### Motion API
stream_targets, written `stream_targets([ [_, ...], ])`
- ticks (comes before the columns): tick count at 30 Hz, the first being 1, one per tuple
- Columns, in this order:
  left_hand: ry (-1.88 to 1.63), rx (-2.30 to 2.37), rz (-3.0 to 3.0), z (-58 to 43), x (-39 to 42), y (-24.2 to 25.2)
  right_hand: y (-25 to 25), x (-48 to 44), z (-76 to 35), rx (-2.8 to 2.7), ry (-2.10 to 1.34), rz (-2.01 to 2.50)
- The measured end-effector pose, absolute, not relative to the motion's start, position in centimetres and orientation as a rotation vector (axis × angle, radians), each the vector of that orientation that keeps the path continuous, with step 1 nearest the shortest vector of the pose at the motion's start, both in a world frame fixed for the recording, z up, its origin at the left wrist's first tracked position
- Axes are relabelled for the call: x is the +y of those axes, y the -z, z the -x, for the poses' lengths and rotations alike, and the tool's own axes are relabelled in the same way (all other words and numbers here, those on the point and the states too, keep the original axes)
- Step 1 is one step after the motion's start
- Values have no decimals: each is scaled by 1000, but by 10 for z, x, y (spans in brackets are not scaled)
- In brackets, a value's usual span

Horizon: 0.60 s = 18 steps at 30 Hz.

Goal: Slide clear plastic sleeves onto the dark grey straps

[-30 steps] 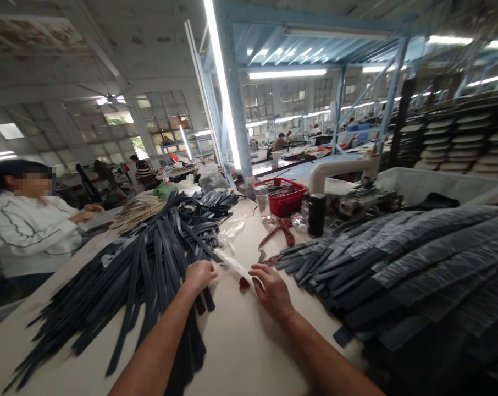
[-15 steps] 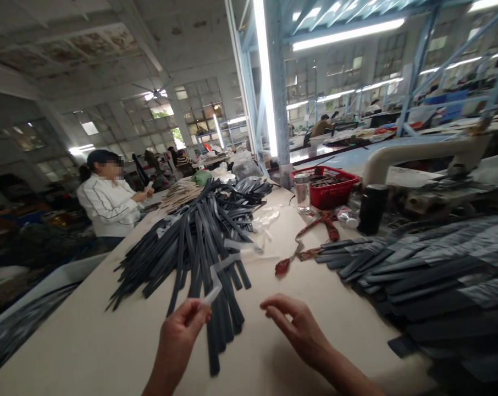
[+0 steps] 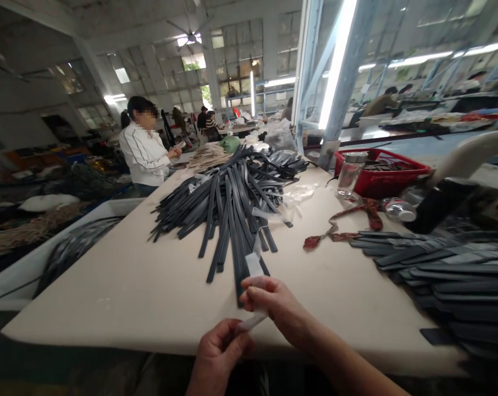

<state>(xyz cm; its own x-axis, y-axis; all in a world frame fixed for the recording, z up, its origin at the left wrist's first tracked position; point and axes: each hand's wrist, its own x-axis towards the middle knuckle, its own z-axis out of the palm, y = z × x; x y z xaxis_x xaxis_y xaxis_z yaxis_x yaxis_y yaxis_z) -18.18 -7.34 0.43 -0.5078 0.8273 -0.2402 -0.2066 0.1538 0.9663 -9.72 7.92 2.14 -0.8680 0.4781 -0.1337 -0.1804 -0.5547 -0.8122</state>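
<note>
A translucent white strip [image 3: 254, 265] runs from the pile down to my hands at the table's near edge. My left hand [image 3: 221, 347] is closed, pinching the strip's near end between thumb and fingers. Just above and to the right, my right hand [image 3: 278, 301] is also closed on the strip, its fingertips pressed together. A short length of strip spans the gap between both hands. Beyond them, a fanned pile of long dark grey strips [image 3: 228, 198] lies on the cream table [image 3: 158, 297]. The tip of one dark strip passes behind my right fingers.
At right lie more dark strips [image 3: 442, 269], a red patterned cloth strip [image 3: 370, 214], a clear bottle [image 3: 399, 210], a glass jar [image 3: 350, 176] and a red basket [image 3: 391, 184]. A co-worker in white [image 3: 144, 151] stands at the far left. A white bin [image 3: 10, 280] adjoins the table's left side.
My right hand has moved left and closed on the translucent strip. The left hand is lower and nearer the table edge, still gripping it. The camera view has turned left and downward.
</note>
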Motion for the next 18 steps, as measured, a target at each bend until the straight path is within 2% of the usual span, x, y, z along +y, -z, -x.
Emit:
stream_targets([
  [5, -1440, 1302, -607, 194, -81, 4, -24, 77, 100, -1291, -2410, 375],
  [9, -1427, 1180, -451, 203, -76, 7, -33, 78, 92, -1351, -2529, 21],
  [12, -1329, 1074, -440, 200, -73, 2, -44, 83, 86, -1499, -2471, -149],
  [15, -1429, 1183, -598, 195, -76, -3, -51, 90, 83, -1658, -2245, -35],
  [18, -1571, 1314, -733, 190, -80, -2, -47, 93, 86, -1558, -2161, 115],
])
